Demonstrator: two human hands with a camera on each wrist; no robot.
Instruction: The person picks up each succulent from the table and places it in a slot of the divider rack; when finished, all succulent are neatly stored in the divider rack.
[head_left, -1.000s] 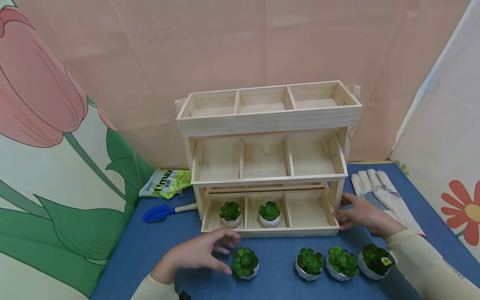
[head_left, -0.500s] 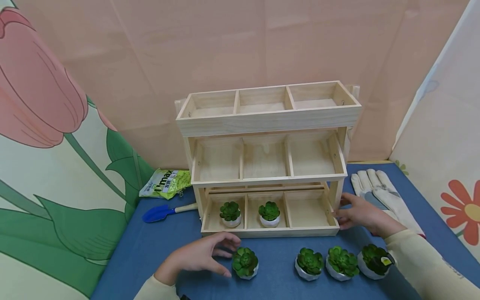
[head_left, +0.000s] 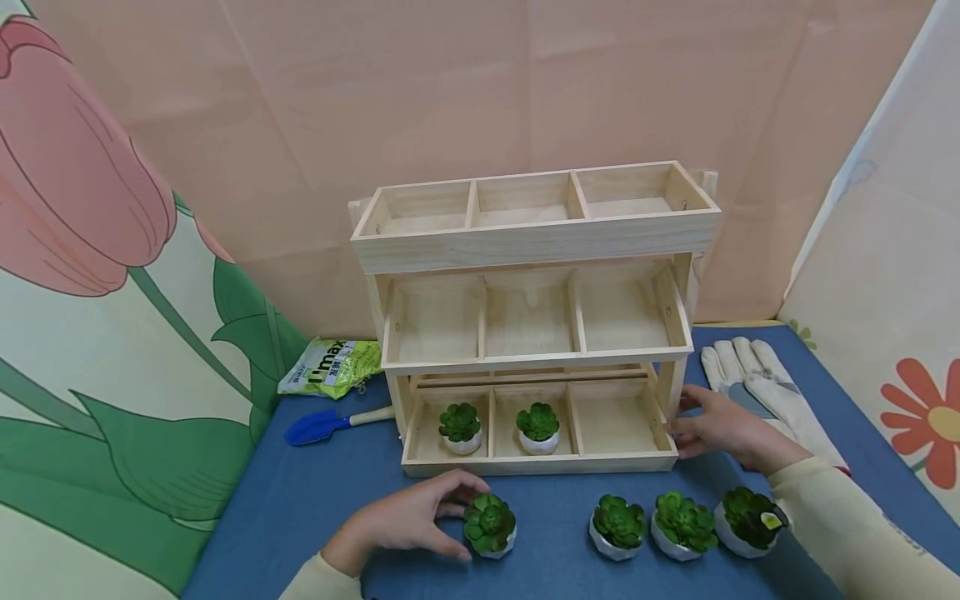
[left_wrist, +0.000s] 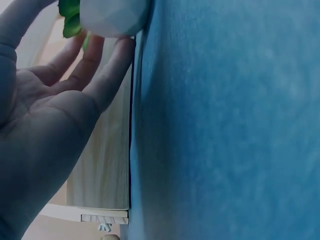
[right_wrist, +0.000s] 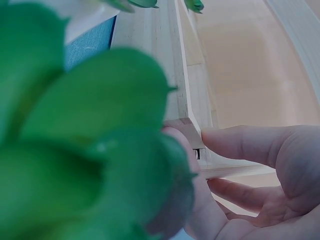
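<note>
My left hand point(head_left: 416, 517) is spread around the left side of a potted succulent point(head_left: 489, 525) on the blue cloth. Its fingers reach behind the white pot point(left_wrist: 115, 17), with fingertips at it in the left wrist view; the thumb lies in front. Two more succulents stand in the left compartment point(head_left: 461, 423) and middle compartment point(head_left: 538, 425) of the wooden plant stand's point(head_left: 536, 246) bottom tier. My right hand point(head_left: 723, 429) grips the right end of that tier; in the right wrist view the thumb point(right_wrist: 240, 142) and a finger hold its corner, partly hidden by blurred green leaves point(right_wrist: 95, 115).
Three potted succulents point(head_left: 681, 525) stand in a row at the front right, the last beside the right sleeve. White gloves point(head_left: 765, 392) lie to the stand's right. To its left are a blue trowel point(head_left: 318, 427) and a green bag point(head_left: 333, 367).
My left hand has moved slightly right, closer around the succulent. My right hand stays at the end of the stand.
</note>
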